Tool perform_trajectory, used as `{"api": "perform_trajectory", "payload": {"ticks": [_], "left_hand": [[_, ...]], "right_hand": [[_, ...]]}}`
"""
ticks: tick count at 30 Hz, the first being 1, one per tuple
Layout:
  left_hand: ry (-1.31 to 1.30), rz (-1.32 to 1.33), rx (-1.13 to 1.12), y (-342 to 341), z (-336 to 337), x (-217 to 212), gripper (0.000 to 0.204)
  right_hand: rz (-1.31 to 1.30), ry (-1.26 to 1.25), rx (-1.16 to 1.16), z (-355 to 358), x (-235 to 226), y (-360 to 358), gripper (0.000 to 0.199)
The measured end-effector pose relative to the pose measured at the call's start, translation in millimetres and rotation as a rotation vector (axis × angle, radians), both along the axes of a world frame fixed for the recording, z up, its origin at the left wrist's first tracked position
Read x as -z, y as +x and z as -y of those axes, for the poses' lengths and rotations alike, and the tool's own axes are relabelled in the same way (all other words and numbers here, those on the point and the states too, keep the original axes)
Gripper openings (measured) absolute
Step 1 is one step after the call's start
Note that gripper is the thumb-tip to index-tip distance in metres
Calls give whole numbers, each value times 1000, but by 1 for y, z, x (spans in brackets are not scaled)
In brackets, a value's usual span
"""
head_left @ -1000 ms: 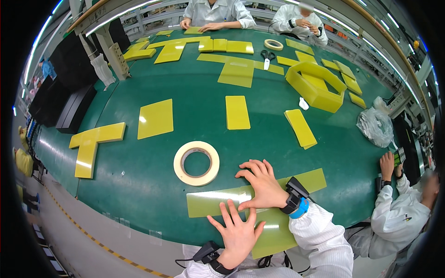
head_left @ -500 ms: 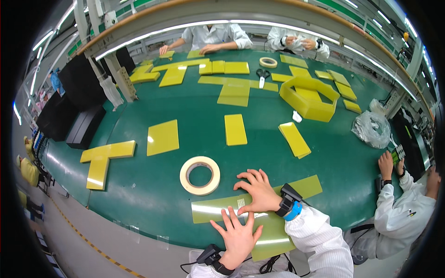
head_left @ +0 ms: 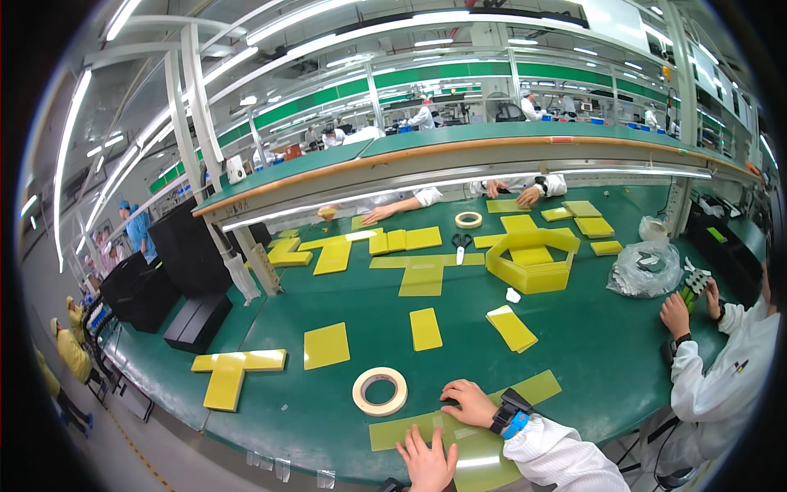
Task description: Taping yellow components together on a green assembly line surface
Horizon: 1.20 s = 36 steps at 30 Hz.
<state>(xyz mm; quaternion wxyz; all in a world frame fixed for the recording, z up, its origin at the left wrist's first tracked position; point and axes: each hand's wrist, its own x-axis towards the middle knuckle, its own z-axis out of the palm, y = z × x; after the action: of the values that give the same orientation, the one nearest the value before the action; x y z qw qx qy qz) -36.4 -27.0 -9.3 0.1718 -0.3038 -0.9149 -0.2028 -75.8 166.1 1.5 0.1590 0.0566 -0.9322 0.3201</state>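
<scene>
Thin yellow-green translucent sheets (head_left: 537,389) lie at the near edge of the green table (head_left: 279,443), laid out in a T shape. My left hand (head_left: 428,461) rests on them with its fingers spread, holding nothing. Just right of it, my right hand (head_left: 471,403) reaches over the same sheets, its fingers apart and slightly bent, the tips partly hidden. A small pale rectangle, perhaps tape, is faintly visible on the sheet beside the right hand. Left of my hands sits a roll of cream masking tape (head_left: 379,392), lying flat.
Yellow pieces (head_left: 326,345) lie around the table, with a T-shaped stack (head_left: 225,384) at left. Farther back are scissors (head_left: 461,246), a yellow hexagonal frame (head_left: 531,271) and another tape roll (head_left: 468,220). Co-workers' hands (head_left: 676,316) work at right and behind. A plastic bag (head_left: 643,271) sits at right.
The view has tilted upward, so the table and my hands appear lower and the room beyond shows. My hands stay on the sheets. A person's hands at the far side now touch a yellow piece.
</scene>
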Motion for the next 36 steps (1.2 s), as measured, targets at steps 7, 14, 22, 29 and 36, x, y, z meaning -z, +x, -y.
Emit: {"api": "perform_trajectory", "payload": {"ticks": [7, 14, 22, 29, 36], "left_hand": [[-112, -39, 94, -22, 2, 10, 53], [-84, -44, 175, -26, 3, 4, 51], [51, 217, 133, -9, 11, -18, 50], [5, 217, 110, -11, 10, -13, 47], [-57, 244, 120, -10, 6, -36, 39]], "right_hand": [[-99, 20, -109, -10, 13, 14, 30], [-39, 8, -116, -8, 5, 13, 27], [-164, -238, 72, -8, -1, 27, 17], [-264, -188, 455, -31, -27, 44, 11], [-127, -129, 455, -25, -53, 47, 13]]}}
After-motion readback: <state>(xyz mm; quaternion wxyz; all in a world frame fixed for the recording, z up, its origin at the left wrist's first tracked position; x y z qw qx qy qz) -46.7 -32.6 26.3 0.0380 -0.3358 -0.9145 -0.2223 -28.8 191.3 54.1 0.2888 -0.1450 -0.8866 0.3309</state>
